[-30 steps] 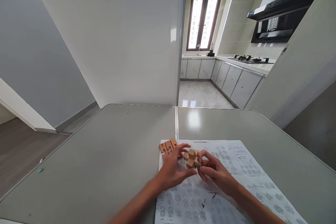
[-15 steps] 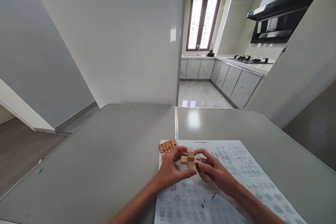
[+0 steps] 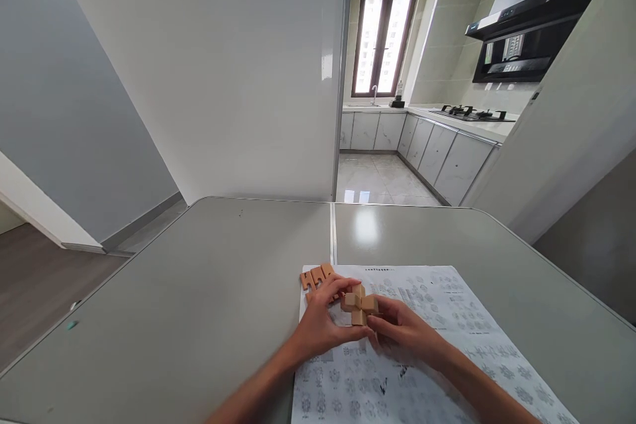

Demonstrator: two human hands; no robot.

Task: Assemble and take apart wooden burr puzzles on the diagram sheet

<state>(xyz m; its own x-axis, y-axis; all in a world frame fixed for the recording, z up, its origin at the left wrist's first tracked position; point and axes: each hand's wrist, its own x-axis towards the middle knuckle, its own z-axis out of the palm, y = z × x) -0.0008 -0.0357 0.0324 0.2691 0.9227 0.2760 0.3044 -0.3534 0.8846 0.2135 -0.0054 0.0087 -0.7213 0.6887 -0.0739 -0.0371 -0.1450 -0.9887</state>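
Curled in a C round a small pale wooden burr puzzle [image 3: 360,306] with the left hand [image 3: 320,311]: fingers along the upper edge, thumb passing beneath, spread only as wide as the block. Closed on the same puzzle from the other side with the right hand [image 3: 410,332], narrow at the tips, thumb low and forefinger just above it by the right-hand bar; further fingers hidden behind or blurred. Between the two hands, then, directly to the right of the left palm and to the left of the right knuckles, in contact with both, so hardly nearer to one than to the other. Cross-shaped, with bars jutting up, down, left and right and no single long axis to pick out; apparently held above the paper, though hard to tell by how much. Just beyond the left fingers, partly covered by them: notched reddish-brown wooden pieces [image 3: 317,276], side by side at the far left corner of a printed diagram sheet [image 3: 342,361]. Under the sheet, a grey tabletop [image 3: 223,298] with a pale seam [image 3: 333,238]; past its far edge, to the right, a kitchen with a gas hob [image 3: 472,112].
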